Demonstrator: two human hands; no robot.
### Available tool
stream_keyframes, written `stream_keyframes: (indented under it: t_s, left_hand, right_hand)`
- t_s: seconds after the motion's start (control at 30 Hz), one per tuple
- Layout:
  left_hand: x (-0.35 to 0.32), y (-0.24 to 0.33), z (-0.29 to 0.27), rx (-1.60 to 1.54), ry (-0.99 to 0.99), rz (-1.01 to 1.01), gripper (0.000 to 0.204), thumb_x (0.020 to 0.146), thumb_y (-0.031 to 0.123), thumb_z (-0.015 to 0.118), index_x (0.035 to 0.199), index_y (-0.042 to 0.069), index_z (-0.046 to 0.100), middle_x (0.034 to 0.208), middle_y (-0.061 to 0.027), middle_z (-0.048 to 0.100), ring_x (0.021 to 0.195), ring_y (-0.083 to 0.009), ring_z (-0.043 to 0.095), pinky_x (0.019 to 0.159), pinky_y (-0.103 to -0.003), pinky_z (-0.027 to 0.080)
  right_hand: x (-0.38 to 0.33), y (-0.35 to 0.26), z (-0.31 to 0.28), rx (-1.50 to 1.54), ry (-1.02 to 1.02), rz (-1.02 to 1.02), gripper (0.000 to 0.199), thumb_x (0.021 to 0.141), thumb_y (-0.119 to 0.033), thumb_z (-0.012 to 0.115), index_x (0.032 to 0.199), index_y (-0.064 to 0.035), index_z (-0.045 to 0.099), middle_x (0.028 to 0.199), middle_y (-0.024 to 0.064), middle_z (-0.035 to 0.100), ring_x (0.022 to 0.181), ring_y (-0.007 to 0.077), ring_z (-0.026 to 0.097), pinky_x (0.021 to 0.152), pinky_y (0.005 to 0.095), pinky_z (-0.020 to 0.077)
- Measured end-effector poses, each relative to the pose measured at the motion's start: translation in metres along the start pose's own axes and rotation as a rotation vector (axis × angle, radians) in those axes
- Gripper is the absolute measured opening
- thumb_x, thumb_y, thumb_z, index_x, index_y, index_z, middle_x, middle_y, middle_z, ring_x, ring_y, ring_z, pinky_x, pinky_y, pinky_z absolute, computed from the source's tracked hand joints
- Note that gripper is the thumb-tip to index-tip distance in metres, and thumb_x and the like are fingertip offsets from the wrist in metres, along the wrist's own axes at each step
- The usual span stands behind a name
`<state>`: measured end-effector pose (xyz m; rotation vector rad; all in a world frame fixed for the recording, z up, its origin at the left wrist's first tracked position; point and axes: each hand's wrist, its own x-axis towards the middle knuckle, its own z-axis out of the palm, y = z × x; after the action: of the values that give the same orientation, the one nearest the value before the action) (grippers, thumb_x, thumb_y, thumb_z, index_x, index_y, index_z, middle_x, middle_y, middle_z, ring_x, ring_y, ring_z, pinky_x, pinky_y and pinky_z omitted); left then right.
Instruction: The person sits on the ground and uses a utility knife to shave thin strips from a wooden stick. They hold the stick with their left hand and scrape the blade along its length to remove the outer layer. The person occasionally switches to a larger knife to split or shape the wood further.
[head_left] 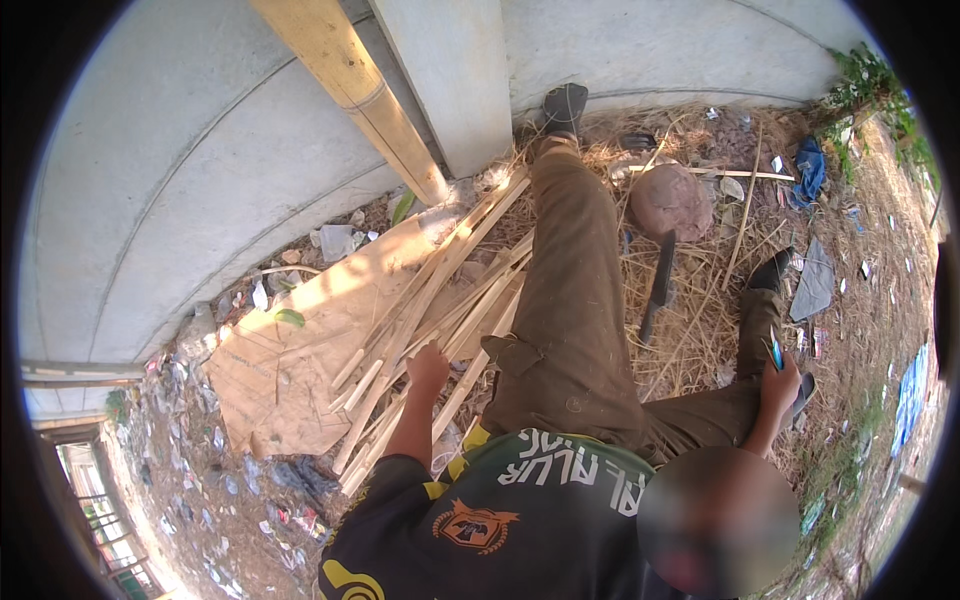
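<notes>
My left hand is closed in a fist over a loose pile of split bamboo strips; whether a strip is inside the fingers is hidden. The pale strips lie beside my outstretched left leg, partly across a flat brown cardboard sheet. Out to the right, my right hand is closed around a small, thin blue object with a bright edge. Its kind is too small to make out. Between my legs a dark machete rests on straw, with its upper end near a round reddish stone.
A grey concrete wall curves along the far side, with a thick bamboo pole leaning by a concrete post. Litter and dry straw cover the ground. Blue cloth and a grey plastic scrap lie at the right.
</notes>
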<state>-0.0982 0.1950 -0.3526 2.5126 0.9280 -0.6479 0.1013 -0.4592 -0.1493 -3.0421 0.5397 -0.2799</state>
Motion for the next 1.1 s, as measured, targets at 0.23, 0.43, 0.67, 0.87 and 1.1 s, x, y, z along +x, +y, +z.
stream_keyframes:
  t_s: [0.23,0.43,0.67,0.87,1.1]
  left_hand:
    - [-0.003,0.003,-0.045,-0.36,-0.371,0.153,0.049,0.094,0.051,0.067,0.098,0.004,0.079,0.095,-0.0187,0.076,0.092,-0.029,0.074,0.087,-0.038,0.055]
    - [0.031,-0.004,-0.039,-0.236,0.343,0.094,0.051,0.093,0.041,0.065,0.132,0.009,0.064,0.131,-0.0153,0.065,0.12,-0.0364,0.062,0.099,-0.049,0.048]
    - [0.09,-0.029,-0.027,-0.028,0.058,-0.213,0.084,0.084,0.045,0.077,0.153,0.011,0.043,0.159,-0.016,0.04,0.144,-0.0422,0.039,0.112,-0.059,0.039]
    - [0.111,-0.05,-0.027,-0.115,0.015,-0.063,0.08,0.076,0.055,0.082,0.133,0.002,0.063,0.135,-0.0229,0.064,0.127,-0.0365,0.061,0.108,-0.045,0.046]
    - [0.097,-0.053,-0.042,-0.42,0.093,-0.04,0.047,0.089,0.05,0.072,0.099,0.004,0.074,0.091,-0.0163,0.075,0.088,-0.0328,0.072,0.079,-0.046,0.052]
  right_hand:
    - [-0.009,0.0,0.0,0.051,0.092,-0.026,0.033,0.089,-0.035,0.065,0.108,-0.0097,0.074,0.092,0.0243,0.072,0.092,0.0461,0.068,0.08,0.0564,0.052]
    - [-0.013,-0.008,-0.008,0.048,0.072,-0.009,0.032,0.087,-0.034,0.065,0.108,-0.0103,0.073,0.094,0.0242,0.072,0.093,0.0462,0.068,0.081,0.0567,0.0523]
    - [-0.014,-0.007,-0.006,0.053,0.104,-0.028,0.024,0.086,-0.032,0.066,0.098,-0.0111,0.069,0.087,0.0213,0.071,0.088,0.0455,0.068,0.076,0.0557,0.0525]
    - [-0.013,-0.014,-0.009,0.031,0.099,-0.032,0.022,0.087,-0.03,0.065,0.096,-0.0103,0.069,0.085,0.0207,0.071,0.086,0.0443,0.069,0.075,0.0544,0.0524]
    - [-0.013,-0.017,-0.012,0.05,0.073,-0.019,0.021,0.085,-0.027,0.066,0.099,-0.0118,0.07,0.088,0.0202,0.072,0.088,0.0433,0.069,0.076,0.0534,0.0529]
